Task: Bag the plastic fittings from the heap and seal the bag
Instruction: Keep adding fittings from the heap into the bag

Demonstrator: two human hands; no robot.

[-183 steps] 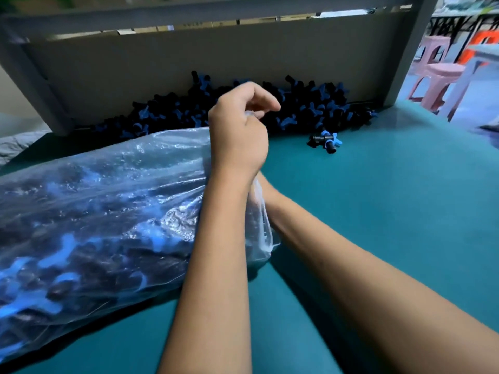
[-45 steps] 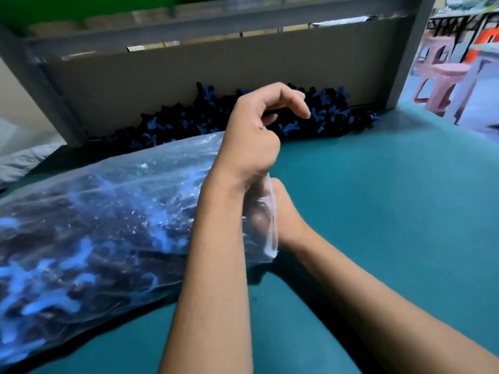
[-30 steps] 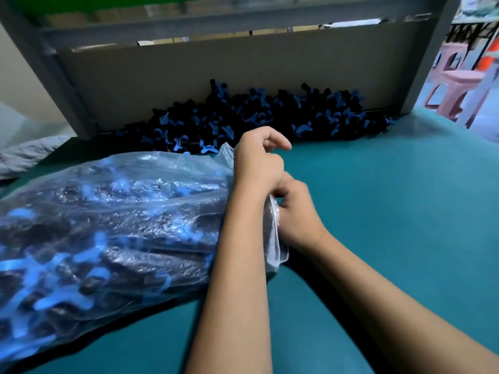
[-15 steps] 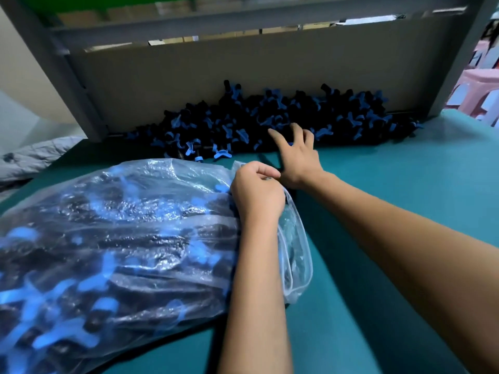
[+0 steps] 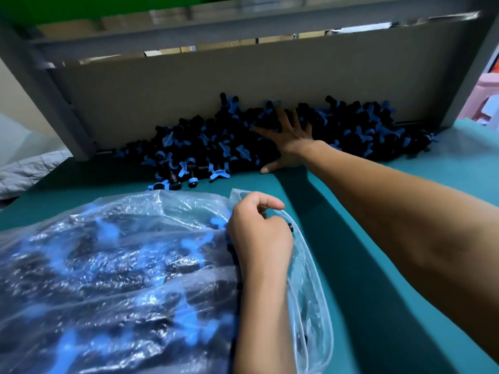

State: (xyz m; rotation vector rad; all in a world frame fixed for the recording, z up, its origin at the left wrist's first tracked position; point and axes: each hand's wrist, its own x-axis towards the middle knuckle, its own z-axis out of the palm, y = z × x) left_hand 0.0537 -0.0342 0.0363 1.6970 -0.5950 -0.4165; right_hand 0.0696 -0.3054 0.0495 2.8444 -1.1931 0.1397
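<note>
Since half a second ago, the right hand [image 5: 290,145] has reached farther from the bag mouth and now lies on the heap of black-and-blue plastic fittings [image 5: 243,136] at the back of the teal surface [image 5: 378,190]. Its fingers [image 5: 283,117] are spread apart and straight, pressed into the heap, with the thumb resting on the surface at the heap's front edge. The left hand [image 5: 260,236] grips the upper edge of the clear plastic bag [image 5: 108,265] at its mouth, fingers curled and clamped on the film. The bag lies on its side at near left, full of fittings, its mouth open toward the right and a loose lip of film hanging beside the left forearm. A few stray fittings [image 5: 189,176] lie on the surface between heap and bag. The heap is banked against a grey-brown board [image 5: 189,93] set in a grey metal frame [image 5: 54,85]. Pink plastic furniture [image 5: 483,103] shows at far right.
</note>
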